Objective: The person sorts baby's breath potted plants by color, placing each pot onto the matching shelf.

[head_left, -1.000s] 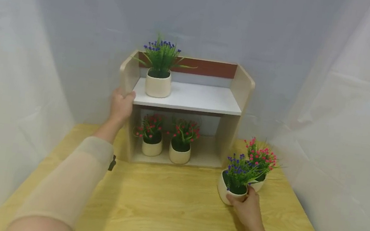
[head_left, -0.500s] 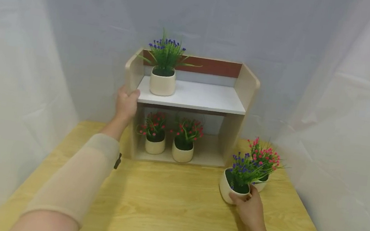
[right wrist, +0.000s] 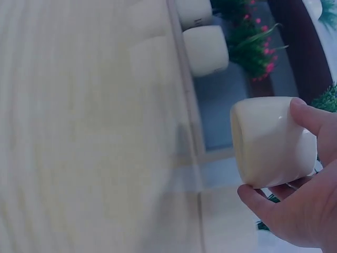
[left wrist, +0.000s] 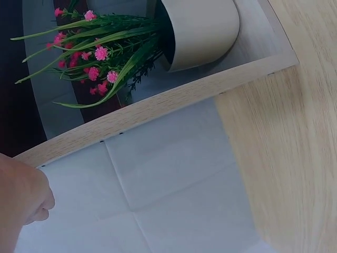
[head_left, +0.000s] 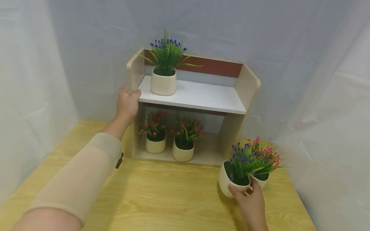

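Note:
My right hand (head_left: 251,203) grips a white pot (head_left: 231,184) of purple flowers by its near side. In the right wrist view, thumb and fingers spread round the pot (right wrist: 271,141), whose underside is off the table. At the left of a two-tier wooden shelf (head_left: 198,97), my left hand (head_left: 127,105) holds the upright side panel; the left wrist view shows curled fingers at the panel's edge, partly cut off. A purple-flowered pot (head_left: 163,84) stands upright on the top tier. Below it are two red-flowered pots, one left (head_left: 155,146) and one nearer the middle (head_left: 182,153).
Just behind the held pot, a pink-flowered pot (head_left: 262,177) stands on the wooden table (head_left: 166,206), partly hidden. Pale sheets (head_left: 339,112) hang at the back and both sides. The shelf's right panel (head_left: 249,89) is close to the held pot.
The purple-flowered pot in my right hand has risen slightly off the table. My left hand stays on the panel. The whole view has shifted a little to the left.

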A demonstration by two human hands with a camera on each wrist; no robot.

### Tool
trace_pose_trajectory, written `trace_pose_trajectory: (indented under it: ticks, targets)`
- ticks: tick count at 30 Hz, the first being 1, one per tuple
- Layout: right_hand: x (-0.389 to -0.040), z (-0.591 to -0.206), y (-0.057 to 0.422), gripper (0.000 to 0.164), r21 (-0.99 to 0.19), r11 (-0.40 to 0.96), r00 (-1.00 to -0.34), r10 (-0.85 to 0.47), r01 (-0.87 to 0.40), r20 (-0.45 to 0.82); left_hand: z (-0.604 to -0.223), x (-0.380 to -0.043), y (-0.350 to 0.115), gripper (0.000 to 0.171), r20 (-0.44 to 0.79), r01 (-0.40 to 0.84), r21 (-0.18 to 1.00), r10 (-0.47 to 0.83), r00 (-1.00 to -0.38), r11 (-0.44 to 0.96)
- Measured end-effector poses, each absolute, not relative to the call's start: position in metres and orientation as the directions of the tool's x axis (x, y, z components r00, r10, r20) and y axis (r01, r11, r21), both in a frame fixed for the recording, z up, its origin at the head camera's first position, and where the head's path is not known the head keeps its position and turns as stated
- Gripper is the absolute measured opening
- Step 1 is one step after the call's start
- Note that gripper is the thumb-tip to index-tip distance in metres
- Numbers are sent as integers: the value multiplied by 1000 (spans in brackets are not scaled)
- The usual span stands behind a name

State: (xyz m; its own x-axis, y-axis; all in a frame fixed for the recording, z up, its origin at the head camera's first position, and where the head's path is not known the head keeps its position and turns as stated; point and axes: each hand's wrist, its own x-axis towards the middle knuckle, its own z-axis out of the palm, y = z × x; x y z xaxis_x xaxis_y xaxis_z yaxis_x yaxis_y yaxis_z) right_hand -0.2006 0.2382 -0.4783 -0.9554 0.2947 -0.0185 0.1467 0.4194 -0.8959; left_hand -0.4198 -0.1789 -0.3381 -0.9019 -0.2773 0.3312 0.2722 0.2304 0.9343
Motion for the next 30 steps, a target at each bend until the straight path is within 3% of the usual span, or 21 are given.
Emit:
trace_pose_trajectory:
  ticks: [6,14,30]
  targets:
    - [-200,-457,229,104,-905,414,-960,280,97,25,-340,-422,-179,53,353,296,928,-278,-893,227]
    - [-197,-429,215,94,-919,392,-960,268,28,85,-341,-424,-179,52,367,313,924,-282,-887,218]
    - [-209,-381,195,98,-921,386,-965,219,-52,146,-342,-424,-180,54,360,301,925,-284,-889,230]
